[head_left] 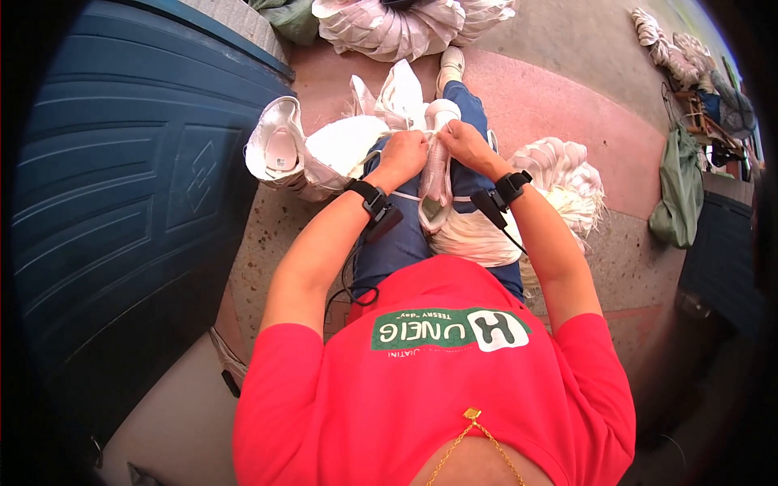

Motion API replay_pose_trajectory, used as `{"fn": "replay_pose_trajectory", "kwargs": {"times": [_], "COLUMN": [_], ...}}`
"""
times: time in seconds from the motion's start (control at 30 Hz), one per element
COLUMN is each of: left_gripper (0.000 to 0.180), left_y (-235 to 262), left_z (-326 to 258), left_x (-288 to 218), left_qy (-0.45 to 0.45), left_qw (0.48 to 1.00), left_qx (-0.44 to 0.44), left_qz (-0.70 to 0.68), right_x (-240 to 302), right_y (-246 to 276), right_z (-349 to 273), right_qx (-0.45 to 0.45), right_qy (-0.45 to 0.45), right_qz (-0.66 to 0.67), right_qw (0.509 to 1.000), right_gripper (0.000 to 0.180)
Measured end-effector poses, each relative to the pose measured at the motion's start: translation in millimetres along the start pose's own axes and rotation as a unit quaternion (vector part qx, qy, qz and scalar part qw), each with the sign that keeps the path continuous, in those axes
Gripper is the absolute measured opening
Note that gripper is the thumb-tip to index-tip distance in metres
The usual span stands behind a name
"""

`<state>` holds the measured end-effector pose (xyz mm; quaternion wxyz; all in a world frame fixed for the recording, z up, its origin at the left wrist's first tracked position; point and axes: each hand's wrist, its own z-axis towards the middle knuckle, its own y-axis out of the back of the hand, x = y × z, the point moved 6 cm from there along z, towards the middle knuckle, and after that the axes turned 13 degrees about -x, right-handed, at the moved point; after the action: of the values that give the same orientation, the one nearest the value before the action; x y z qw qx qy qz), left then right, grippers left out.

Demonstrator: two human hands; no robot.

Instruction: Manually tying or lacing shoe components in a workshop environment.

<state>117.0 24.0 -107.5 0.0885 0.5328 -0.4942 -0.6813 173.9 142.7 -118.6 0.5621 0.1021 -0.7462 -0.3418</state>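
Observation:
A pale pink-white shoe lies lengthwise across my lap, its toe pointing away from me and its opening toward me. Over its front part, my left hand is closed with the fingertips pinched on a white shoelace. My right hand pinches the same lace from the other side, close to the left one. A bundle of loose cream-white laces rests by my right thigh, partly under the leg. Both wrists wear black bands with small boxes.
More white shoes stand stacked at my left, beside a dark blue panelled door. Ahead sits a big coil of nested shoes; another bundle of shoes lies at my right. A green sack hangs farther right.

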Motion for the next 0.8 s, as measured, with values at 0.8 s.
{"fn": "replay_pose_trajectory", "kwargs": {"times": [0.8], "left_gripper": [0.022], "left_y": [2], "left_z": [-11], "left_x": [-14], "left_qy": [-0.058], "left_qw": [0.994], "left_qx": [0.087], "left_qz": [0.012], "right_x": [19], "right_y": [2], "right_z": [-38], "right_qx": [-0.078], "right_qy": [-0.024], "right_qz": [-0.073], "right_qw": [0.994], "right_gripper": [0.017]}}
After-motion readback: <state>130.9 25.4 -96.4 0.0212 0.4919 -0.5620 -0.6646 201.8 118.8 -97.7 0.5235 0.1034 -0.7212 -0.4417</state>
